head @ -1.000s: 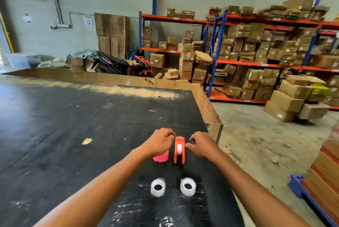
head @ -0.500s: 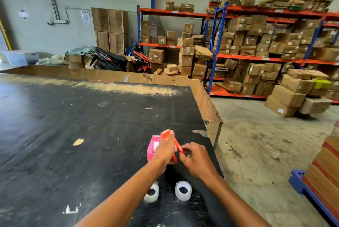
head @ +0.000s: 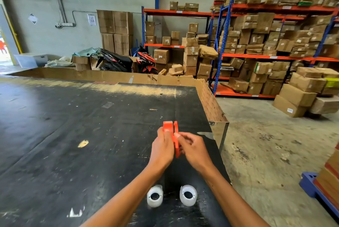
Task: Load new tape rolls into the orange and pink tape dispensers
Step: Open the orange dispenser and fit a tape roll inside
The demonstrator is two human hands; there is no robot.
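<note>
Both hands hold the orange tape dispenser up above the black table. My left hand grips its left side, and my right hand pinches its right side, where the orange shell looks split apart into two halves. Two white tape rolls stand side by side on the table near me: the left roll and the right roll. The pink dispenser is hidden behind my hands.
The table's right edge with a metal corner lies just right of my hands, with concrete floor beyond. A cardboard wall lines the far edge. Shelves of boxes fill the right; a blue pallet sits near right.
The orange dispenser was lifted off the table and is now held up in both hands, its shell parted. The pink dispenser, seen half a second ago, is now out of sight.
</note>
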